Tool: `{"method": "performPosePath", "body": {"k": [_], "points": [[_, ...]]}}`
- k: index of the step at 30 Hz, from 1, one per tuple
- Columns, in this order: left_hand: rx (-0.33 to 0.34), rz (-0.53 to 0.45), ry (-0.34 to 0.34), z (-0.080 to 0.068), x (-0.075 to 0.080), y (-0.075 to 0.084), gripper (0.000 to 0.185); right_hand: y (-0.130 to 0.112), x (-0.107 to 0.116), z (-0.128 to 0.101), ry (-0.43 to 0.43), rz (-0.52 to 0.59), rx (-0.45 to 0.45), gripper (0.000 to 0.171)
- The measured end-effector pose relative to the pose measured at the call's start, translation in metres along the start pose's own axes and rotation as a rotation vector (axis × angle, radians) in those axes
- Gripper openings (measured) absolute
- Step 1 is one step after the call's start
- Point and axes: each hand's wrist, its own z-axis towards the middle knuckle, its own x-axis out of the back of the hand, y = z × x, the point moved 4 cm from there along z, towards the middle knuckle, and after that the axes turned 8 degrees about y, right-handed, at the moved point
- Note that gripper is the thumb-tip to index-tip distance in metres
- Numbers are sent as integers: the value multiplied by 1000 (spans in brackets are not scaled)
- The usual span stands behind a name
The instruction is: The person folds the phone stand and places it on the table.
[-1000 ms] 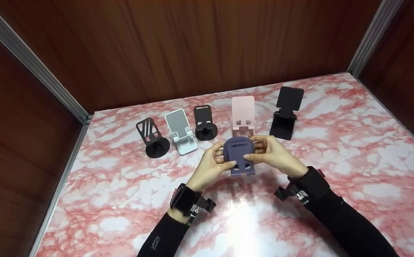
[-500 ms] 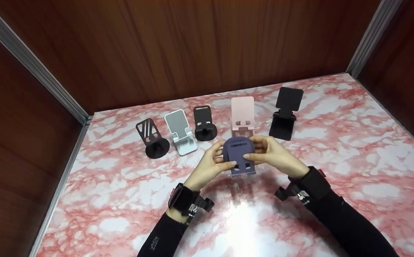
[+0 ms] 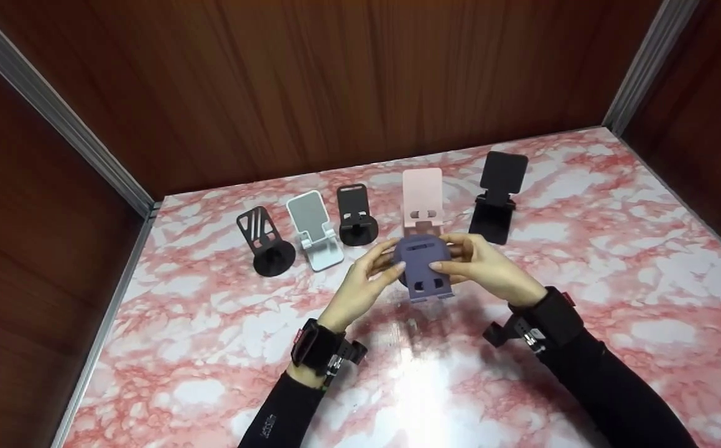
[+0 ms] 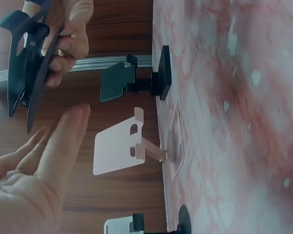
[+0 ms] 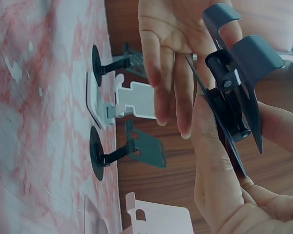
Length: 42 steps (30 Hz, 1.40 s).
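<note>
A folded purple phone stand [image 3: 425, 264] is held up over the table between both hands; its round base lies behind the slotted plate. My left hand [image 3: 363, 283] holds its left side, thumb at the plate's edge and fingers behind. In the right wrist view, those left fingers [image 5: 183, 92] reach fairly straight along the base. My right hand [image 3: 491, 267] grips the other side, thumb on the plate's face and fingers curled behind the base. Seen edge-on in the left wrist view, the stand [image 4: 31, 63] shows its hinge between plate and base.
Behind the hands stand a pink phone stand [image 3: 422, 193] and a black one [image 3: 503, 174] at the right. Leftward are a black round-based stand [image 3: 357, 227], a white one [image 3: 310, 218] and a slotted black one [image 3: 267, 246]. Wooden panels [image 3: 360, 81] enclose the marbled table [image 3: 211, 373].
The purple stand has shifted slightly right and tilted, its lower lip swinging right. My left thumb has slid from near the lower slots up to the plate's left edge. Other stands stay put.
</note>
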Motion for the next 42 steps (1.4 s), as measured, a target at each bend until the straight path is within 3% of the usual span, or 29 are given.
{"method": "performPosePath", "body": {"k": [4, 11, 21, 28, 34, 42], "points": [[-72, 90, 38, -1, 4, 4, 52, 1, 4, 0, 13, 7, 1, 60], [-208, 399, 132, -1, 8, 6, 56, 3, 11, 1, 29, 39, -11, 65], [-222, 785, 119, -3, 1, -1, 67, 16, 24, 1, 34, 94, -32, 55], [-241, 872, 156, -6, 0, -6, 70, 29, 39, -3, 15, 41, -40, 51], [-220, 926, 172, -6, 2, -7, 71, 41, 62, -11, 54, -61, -93, 60], [-216, 922, 169, -4, 4, -9, 70, 51, 102, -25, 105, -111, -121, 56]]}}
